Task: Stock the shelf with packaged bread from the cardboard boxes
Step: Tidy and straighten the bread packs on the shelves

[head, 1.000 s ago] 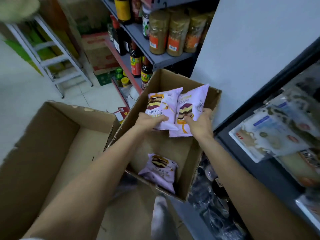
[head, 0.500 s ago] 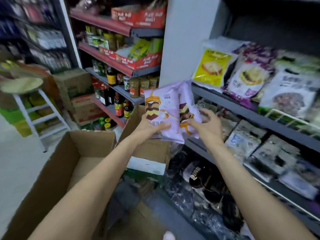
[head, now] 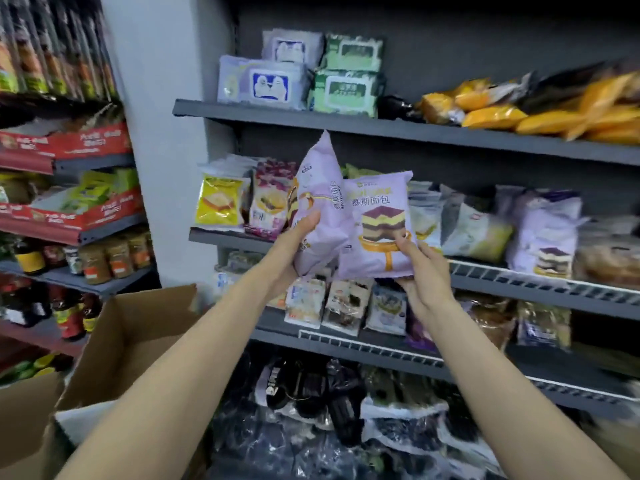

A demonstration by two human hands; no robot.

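I hold two purple bread packs up in front of the middle shelf. My left hand grips the left purple pack, which is turned edge-on and tilted. The right purple pack faces me and shows a layered cake picture, with my right hand holding it at its bottom right corner. The two packs overlap. A matching purple pack stands on the same shelf further right. A cardboard box sits open at the lower left, its inside hidden.
The dark shelf unit holds packaged bread on several levels, with yellow packs and wet-wipe packs on the top shelf. Black bags lie at the bottom. To the left, another rack carries jars, bottles and red cartons.
Both hands lifted the two purple packs out of the box and up to the middle shelf. My view swung from the box to the shelves.
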